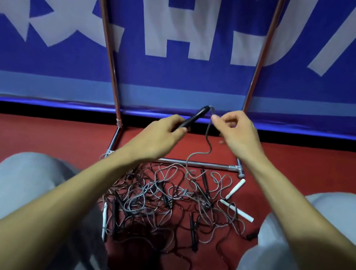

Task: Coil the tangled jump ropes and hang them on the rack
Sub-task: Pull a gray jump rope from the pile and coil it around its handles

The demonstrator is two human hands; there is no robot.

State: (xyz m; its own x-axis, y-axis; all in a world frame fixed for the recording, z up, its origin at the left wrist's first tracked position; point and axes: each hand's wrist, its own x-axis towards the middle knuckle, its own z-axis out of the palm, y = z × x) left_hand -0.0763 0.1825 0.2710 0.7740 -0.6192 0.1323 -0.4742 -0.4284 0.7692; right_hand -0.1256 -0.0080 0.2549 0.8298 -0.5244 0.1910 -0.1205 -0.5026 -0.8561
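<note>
A tangle of grey and black jump ropes [171,199] lies on the red floor between my knees. My left hand [163,132] grips a black handle [195,116], lifted and tilted up to the right. A grey rope [205,139] runs from the handle's top end down into the pile. My right hand [235,130] pinches that rope just below the handle tip. The chrome rack [200,163] stands just behind the pile, its two uprights rising in front of a blue banner.
Two white handles [236,210] lie at the pile's right edge, another white handle [104,219] at its left. A black handle [252,235] lies by my right knee. My grey-trousered knees [30,183] flank the pile. The blue banner [187,42] closes off the back.
</note>
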